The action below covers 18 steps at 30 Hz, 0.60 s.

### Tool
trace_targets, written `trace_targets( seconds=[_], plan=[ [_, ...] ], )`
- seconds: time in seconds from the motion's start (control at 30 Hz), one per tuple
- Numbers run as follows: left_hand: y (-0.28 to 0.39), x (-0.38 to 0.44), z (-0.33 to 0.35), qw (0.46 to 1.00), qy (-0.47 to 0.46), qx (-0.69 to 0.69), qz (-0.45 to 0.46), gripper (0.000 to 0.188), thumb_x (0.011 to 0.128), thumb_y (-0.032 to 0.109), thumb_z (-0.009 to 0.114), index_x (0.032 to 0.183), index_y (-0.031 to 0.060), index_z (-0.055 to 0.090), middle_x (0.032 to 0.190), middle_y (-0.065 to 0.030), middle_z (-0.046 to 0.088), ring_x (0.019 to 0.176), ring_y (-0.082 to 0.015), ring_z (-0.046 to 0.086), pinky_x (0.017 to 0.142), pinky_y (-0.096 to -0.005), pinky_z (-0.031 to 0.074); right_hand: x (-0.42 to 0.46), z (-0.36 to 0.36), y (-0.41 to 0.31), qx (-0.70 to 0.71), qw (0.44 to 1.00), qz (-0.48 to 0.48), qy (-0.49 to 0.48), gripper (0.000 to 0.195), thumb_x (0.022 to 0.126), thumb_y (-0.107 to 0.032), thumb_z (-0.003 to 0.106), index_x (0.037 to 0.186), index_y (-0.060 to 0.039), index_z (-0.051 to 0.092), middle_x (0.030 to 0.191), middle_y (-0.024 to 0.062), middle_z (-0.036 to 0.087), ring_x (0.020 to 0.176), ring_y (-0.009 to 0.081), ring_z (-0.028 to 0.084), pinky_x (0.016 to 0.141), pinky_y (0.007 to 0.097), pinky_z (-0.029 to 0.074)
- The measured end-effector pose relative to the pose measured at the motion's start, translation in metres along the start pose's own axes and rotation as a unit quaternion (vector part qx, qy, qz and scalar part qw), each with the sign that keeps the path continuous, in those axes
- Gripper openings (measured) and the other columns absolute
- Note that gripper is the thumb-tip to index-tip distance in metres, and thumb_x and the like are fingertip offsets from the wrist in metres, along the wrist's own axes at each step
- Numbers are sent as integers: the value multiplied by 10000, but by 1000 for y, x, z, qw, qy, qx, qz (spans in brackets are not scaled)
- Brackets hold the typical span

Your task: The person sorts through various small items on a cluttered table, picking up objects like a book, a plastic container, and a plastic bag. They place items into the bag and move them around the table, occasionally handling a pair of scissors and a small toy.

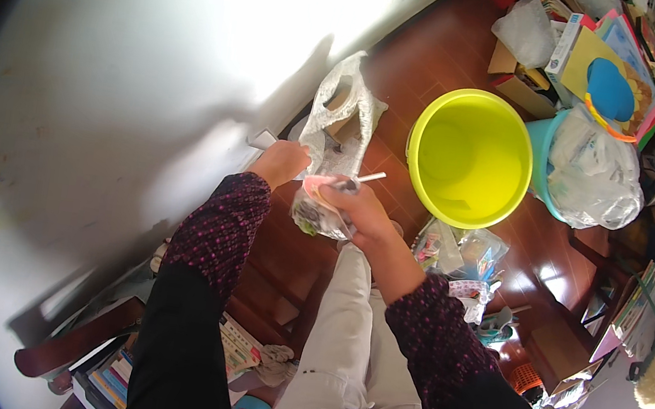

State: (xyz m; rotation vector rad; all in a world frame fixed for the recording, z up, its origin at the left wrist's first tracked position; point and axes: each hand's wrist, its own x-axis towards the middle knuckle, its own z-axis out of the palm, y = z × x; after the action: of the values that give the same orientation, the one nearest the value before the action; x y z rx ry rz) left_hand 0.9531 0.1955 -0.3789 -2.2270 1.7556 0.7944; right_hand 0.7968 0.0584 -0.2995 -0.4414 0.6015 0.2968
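My right hand (pixel 355 208) is closed round a clear plastic packet (pixel 326 214) with pink, dark and green parts. A thin white stick (pixel 372 177) juts out beside its fingers; whether it belongs to the packet I cannot tell. My left hand (pixel 282 162) has its fingers closed next to the rim of a whitish plastic carrier bag (pixel 354 105), and a flat white piece (pixel 262 139) sticks out past its knuckles. The carrier bag stands on the floor by the wall, its top gaping, with brown cardboard inside. What the left fingertips hold is hidden.
A yellow-green plastic bucket (pixel 471 159) stands right of the bag, beside a turquoise bin (pixel 545 153) stuffed with clear plastic bags. Small plastic packets (pixel 459 248) lie below the bucket. Boxes, books and papers crowd the right side; the white wall (pixel 131 83) fills the left.
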Motion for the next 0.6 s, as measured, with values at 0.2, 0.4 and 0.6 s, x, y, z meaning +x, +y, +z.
trace_targets(
  seconds=[0.2, 0.4, 0.6],
  plan=[
    [-13, -29, 1, 978, 131, -158, -48, 57, 732, 77, 500, 752, 75, 553, 777, -73, 555, 834, -224, 548, 689, -325, 459, 90, -24, 19, 79, 997, -18, -1, 276, 775, -119, 636, 1019, -29, 541, 890, 73, 609, 768, 170, 604, 671, 290, 495],
    [-23, -45, -12, 992, 106, -38, -55, 70, 728, 51, 485, 774, 59, 537, 784, -64, 554, 828, -229, 548, 677, -329, 468, 128, -82, 17, -106, 976, 9, 192, 376, 762, -157, 644, 1041, 58, 513, 967, 160, 590, 779, 233, 605, 678, 398, 513],
    [-16, -50, -10, 993, 74, -77, -48, 77, 720, 27, 493, 789, 51, 514, 802, -88, 557, 821, -267, 547, 674, -361, 451, 161, -91, 15, -263, 911, 75, 307, 654, 711, -374, 677, 1080, 116, 452, 1027, 212, 539, 843, 340, 582, 679, 465, 508]
  ],
)
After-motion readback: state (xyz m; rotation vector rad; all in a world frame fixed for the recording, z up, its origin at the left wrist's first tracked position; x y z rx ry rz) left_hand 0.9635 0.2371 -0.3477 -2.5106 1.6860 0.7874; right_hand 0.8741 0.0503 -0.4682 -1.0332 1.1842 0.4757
